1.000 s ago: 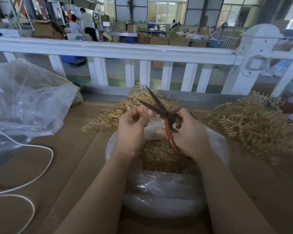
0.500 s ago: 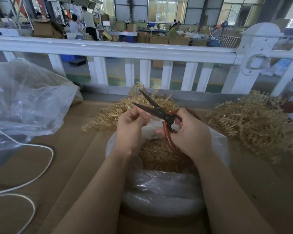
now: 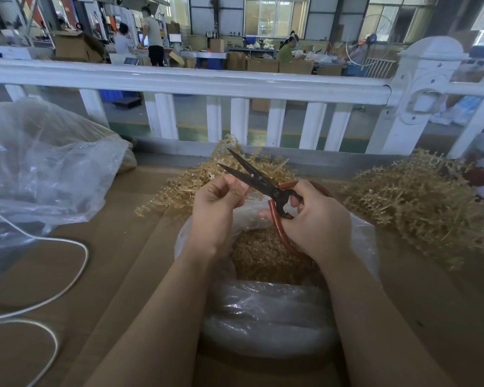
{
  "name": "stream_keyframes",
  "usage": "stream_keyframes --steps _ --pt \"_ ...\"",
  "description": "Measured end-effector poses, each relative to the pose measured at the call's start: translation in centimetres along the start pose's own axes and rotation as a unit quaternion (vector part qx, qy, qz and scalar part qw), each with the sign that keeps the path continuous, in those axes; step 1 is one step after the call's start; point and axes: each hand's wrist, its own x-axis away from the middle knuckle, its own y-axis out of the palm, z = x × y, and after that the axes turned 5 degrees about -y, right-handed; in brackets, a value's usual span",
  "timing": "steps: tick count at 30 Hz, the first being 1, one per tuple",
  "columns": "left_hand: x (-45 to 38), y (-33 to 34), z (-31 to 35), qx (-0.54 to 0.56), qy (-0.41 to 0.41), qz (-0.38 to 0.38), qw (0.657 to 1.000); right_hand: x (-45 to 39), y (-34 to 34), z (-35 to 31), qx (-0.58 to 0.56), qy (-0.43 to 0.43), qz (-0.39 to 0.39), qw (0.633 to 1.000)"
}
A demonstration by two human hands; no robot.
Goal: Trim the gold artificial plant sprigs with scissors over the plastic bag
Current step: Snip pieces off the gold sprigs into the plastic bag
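Right hand (image 3: 316, 219) around half-hidden scissors (image 3: 259, 180) handles, left hand (image 3: 217, 208) pinching something indiscernible above plastic bag (image 3: 268, 317).

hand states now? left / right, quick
Left hand: fingers curled in a pinch beside the scissor blades; what it holds cannot be told.
Right hand: grips the red-handled scissors, blades open.

Both forearms reach forward, left grip (image 3: 217, 201) curled, seemingly pinching; right grip (image 3: 313, 216) clenched.
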Motion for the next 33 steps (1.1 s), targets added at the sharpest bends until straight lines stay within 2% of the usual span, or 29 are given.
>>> stream_keyframes --steps 7,19,26,33 --pt "-0.19 -0.03 0.09 0.039 -0.012 0.046 0.998 0.11 0.11 0.14 -0.007 -0.010 0.010 1.000" --pt "-0.08 -0.39 0.55 0.048 -0.023 -0.004 0.999 0.13 -0.11 0.14 -0.019 -0.018 0.015 1.000" --pt "-0.11 -0.31 0.39 0.057 -0.031 0.004 0.998 -0.05 -0.03 0.30 -0.006 -0.025 0.013 1.000" --pt "0.00 -0.11 0.18 0.078 -0.038 -0.020 0.996 -0.17 0.02 0.26 0.003 -0.013 0.007 1.000"
